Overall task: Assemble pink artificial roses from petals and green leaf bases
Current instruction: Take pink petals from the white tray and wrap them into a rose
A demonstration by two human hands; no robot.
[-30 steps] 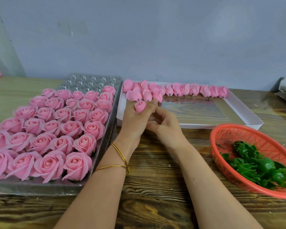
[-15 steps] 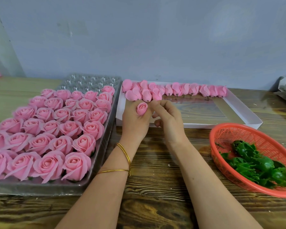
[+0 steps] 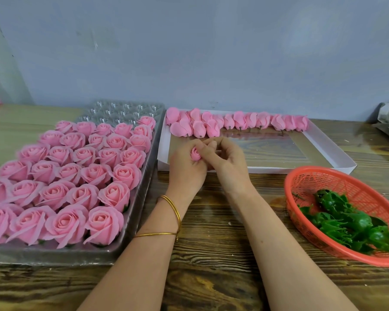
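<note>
Your left hand point(image 3: 186, 167) is curling around a small pink rosebud point(image 3: 195, 154), gripping it between thumb and fingers above the near rim of the white shallow box point(image 3: 337, 153), close to that box's left near corner. Your right hand point(image 3: 228, 162) is meeting it from the right, its fingertips point(image 3: 208, 145) pinching at the bud's top edge; whether they are holding a separate petal or only the bud is hard to tell, since the fingers are covering that spot. Two gold bangles point(image 3: 173, 212) are sitting on your left wrist.

Along the far wall of the box, a row of loose pink petal pieces point(image 3: 238, 121) is lining up, bunching thicker toward the far left corner.

At the desk's left side, the clear plastic tray point(image 3: 126, 223) is holding finished pink roses point(image 3: 76, 176) in rows, with only its far cells showing bare. Toward the desk's right edge, the orange mesh basket point(image 3: 323, 182) is holding green leaf bases point(image 3: 350, 223), heaping toward its near right side. The wooden desk point(image 3: 216, 277) is showing between your forearms.
</note>
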